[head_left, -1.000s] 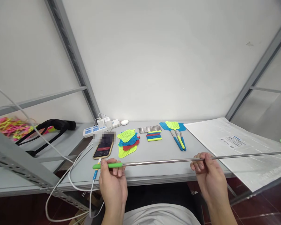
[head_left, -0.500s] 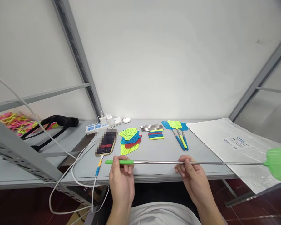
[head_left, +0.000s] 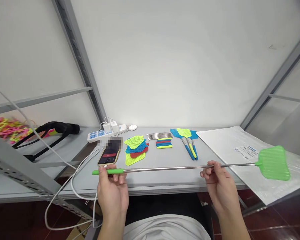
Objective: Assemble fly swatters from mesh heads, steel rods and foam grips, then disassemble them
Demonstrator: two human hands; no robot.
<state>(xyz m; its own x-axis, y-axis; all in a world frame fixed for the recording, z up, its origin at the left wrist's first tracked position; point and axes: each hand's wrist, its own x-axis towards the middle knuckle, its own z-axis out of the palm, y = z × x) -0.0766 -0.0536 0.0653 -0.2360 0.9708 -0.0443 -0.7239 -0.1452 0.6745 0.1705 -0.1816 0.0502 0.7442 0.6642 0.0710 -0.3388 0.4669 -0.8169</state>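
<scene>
A slim green swatter handle (head_left: 117, 171) is pinched by the left hand (head_left: 113, 195), its silver metal rod (head_left: 162, 168) by the right hand (head_left: 222, 190), beyond which the ribbed green plastic head (head_left: 275, 163) is seen against a white plastic bag (head_left: 230, 143)

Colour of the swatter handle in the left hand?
Green handle, plain; shows best in the head view.
</scene>
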